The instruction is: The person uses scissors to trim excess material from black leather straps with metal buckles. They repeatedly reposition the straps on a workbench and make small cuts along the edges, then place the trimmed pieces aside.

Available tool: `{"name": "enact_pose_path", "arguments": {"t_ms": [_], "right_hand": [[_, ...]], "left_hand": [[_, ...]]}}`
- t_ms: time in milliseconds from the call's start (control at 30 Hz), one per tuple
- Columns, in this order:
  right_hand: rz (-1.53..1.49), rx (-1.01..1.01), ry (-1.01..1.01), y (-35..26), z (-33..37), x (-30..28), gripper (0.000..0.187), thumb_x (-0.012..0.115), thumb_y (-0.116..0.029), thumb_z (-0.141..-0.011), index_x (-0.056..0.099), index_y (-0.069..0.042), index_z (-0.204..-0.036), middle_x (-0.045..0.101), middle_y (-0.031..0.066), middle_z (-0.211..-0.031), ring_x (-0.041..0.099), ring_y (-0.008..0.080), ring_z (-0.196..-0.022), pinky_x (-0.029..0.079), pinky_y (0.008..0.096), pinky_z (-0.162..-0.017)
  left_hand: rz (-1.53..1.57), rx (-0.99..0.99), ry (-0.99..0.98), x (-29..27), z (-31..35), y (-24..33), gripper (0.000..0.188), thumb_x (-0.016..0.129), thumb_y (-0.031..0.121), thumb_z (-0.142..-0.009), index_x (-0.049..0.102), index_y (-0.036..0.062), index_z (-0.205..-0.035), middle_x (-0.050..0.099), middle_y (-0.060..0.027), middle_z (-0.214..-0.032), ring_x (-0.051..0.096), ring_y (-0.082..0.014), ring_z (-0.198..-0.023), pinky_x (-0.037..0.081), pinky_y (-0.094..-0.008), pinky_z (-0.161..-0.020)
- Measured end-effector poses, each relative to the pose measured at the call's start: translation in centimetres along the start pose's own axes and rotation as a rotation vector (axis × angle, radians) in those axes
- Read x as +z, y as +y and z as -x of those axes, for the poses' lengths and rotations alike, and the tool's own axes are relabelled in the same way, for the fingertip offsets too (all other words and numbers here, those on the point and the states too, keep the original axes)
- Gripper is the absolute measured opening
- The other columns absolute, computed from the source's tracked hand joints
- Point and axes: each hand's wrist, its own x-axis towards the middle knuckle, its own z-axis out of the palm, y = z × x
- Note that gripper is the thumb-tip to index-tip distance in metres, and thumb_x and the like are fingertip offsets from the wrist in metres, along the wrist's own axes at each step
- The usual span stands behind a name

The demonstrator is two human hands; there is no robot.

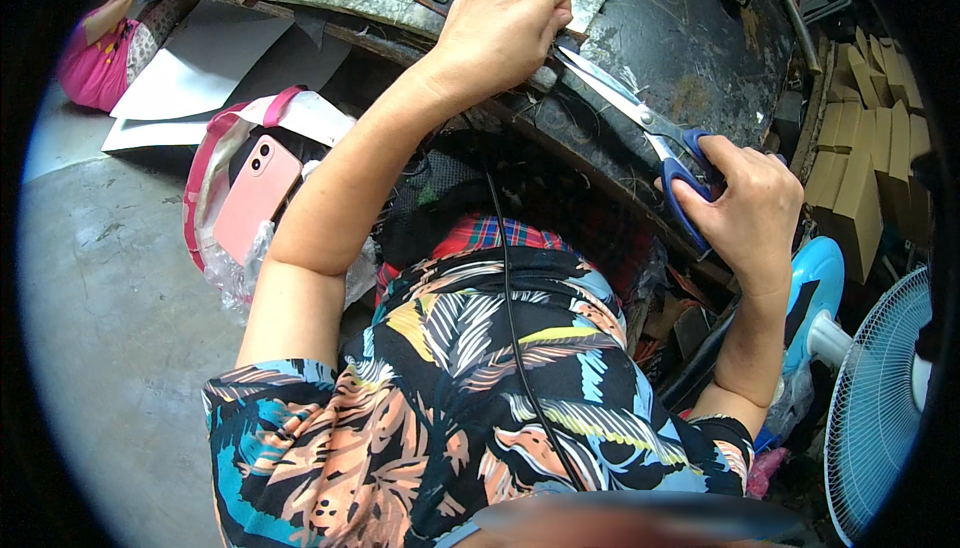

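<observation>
Scissors (650, 118) at two o'clock, over the bench (690, 53) edge; right hand (748, 196) fingers grasping their handles, seemingly for leverage. Tips aim toward ten, at left hand (508, 26), twelve o'clock: fingers clenched, perhaps steadying something; can't tell what.

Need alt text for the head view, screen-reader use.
A person's right hand holds blue-handled scissors, blades pointing toward the left hand, its fingers curled, at the edge of a worktable. A pink phone sits at left; brown cardboard and a fan at right.
</observation>
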Motion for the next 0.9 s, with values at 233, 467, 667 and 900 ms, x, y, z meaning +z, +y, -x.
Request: {"name": "enact_pose_path", "arguments": {"t_ms": [233,467,667,900], "right_hand": [[-0.063,0.035,0.026,-0.5,-0.8,0.2,0.04,0.083,-0.033,-0.068,0.073,-0.009,-0.098,0.069,0.0126,-0.076,0.068,0.031,-0.071,0.051,0.041,-0.068],[-0.013,0.059,0.042,-0.5,-1.0,-1.0,0.037,0.082,-0.033,-0.07,0.072,-0.009,-0.096,0.069,0.0134,-0.076,0.068,0.0315,-0.071,0.051,0.0413,-0.068],[0.072,-0.008,-0.029,-0.3,-1.5,0.6,0.031,0.083,-0.036,-0.074,0.071,-0.012,-0.09,0.071,0.0106,-0.073,0.069,0.0284,-0.066,0.052,0.039,-0.062],[-0.269,0.211,0.195,4.0,-1.3,3.4,0.024,0.078,-0.017,-0.085,0.072,-0.004,-0.104,0.069,0.0084,-0.072,0.066,0.0162,-0.062,0.048,0.0287,-0.058]], "left_hand": [[0.242,-0.089,0.001,-1.4,0.1,-0.2,0.018,0.061,0.018,-0.098,0.069,0.0014,-0.1,0.064,-0.0155,-0.097,0.065,-0.0359,-0.094,0.051,-0.0442,-0.084],[0.273,-0.095,0.018,-1.8,0.0,0.3,0.018,0.061,0.018,-0.098,0.068,0.0008,-0.098,0.063,-0.0157,-0.095,0.064,-0.0367,-0.093,0.05,-0.0449,-0.084],[0.312,-0.117,0.054,-1.5,0.2,0.4,0.017,0.062,0.017,-0.098,0.067,0.0009,-0.096,0.062,-0.0153,-0.095,0.063,-0.0355,-0.091,0.05,-0.0444,-0.083],[0.201,0.169,0.003,-5.1,1.6,-0.1,0.04,0.073,0.018,-0.088,0.063,0.0072,-0.126,0.057,-0.0153,-0.125,0.055,-0.0364,-0.113,0.046,-0.0423,-0.098]]}}
